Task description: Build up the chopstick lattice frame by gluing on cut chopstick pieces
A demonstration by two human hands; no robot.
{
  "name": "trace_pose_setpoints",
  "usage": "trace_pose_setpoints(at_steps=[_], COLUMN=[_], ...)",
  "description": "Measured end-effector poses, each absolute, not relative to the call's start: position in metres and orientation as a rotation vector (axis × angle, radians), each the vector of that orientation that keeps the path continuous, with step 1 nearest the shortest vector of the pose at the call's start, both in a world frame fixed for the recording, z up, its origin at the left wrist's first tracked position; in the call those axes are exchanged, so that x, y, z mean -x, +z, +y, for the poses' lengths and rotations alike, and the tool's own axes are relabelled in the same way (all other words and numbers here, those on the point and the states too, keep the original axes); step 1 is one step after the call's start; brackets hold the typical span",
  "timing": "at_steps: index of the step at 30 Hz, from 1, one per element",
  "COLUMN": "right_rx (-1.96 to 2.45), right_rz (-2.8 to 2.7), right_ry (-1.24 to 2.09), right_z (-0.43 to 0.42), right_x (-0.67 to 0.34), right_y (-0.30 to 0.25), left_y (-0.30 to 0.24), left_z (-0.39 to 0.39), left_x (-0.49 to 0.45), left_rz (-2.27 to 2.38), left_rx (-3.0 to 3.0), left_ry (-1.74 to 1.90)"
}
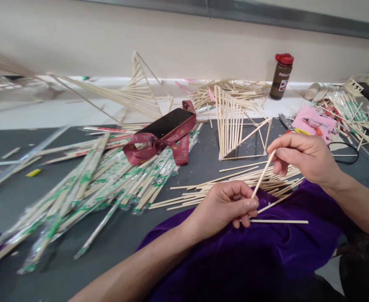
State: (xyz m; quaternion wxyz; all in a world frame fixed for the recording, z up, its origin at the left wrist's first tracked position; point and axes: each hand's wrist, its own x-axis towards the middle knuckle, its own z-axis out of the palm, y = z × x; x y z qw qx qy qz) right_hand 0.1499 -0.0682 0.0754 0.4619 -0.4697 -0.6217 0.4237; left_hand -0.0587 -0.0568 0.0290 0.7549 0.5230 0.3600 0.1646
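Observation:
My left hand (225,207) is closed over purple cloth (266,247), pinching wooden sticks, one of which (281,221) juts out to the right. My right hand (307,157) pinches the upper end of a thin wooden stick (263,174) that slants down to my left fingers. Just behind both hands lies a loose pile of bare sticks (235,184) on the grey table (21,188). Further back stands a frame of upright sticks (231,126).
A heap of wrapped chopsticks (96,188) covers the left of the table. A phone with a red lanyard (165,134) lies on it. A brown bottle with a red cap (281,75) stands by the wall. Stick structures (134,92), pink cloth (313,121) and scissors clutter the back right.

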Motion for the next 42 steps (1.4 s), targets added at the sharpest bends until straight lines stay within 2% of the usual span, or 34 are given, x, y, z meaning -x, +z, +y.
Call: trace_pose_setpoints(at_steps=[19, 27, 30, 35, 42], right_rx=[1.186, 1.265, 1.314, 1.51, 1.853], right_rz=[-1.263, -1.253, -1.305, -1.271, -1.386], right_ry=[1.302, 1.317, 1.158, 0.684, 0.098], right_z=[-0.061, -0.063, -0.053, -0.005, 0.062], right_x=[-0.156, -0.178, -0.194, -0.245, -0.307], right_y=[0.053, 0.052, 0.061, 0.074, 0.054], left_y=[0.017, 0.016, 0.015, 0.012, 0.011], left_z=[-0.062, -0.058, -0.057, -0.055, -0.054], left_x=[0.058, 0.066, 0.064, 0.061, 0.061], left_rz=[0.583, 0.551, 0.59, 0.633, 0.684], left_rx=[-0.926, -0.846, -0.85, -0.871, -0.9], left_ry=[0.313, 0.351, 0.359, 0.336, 0.323])
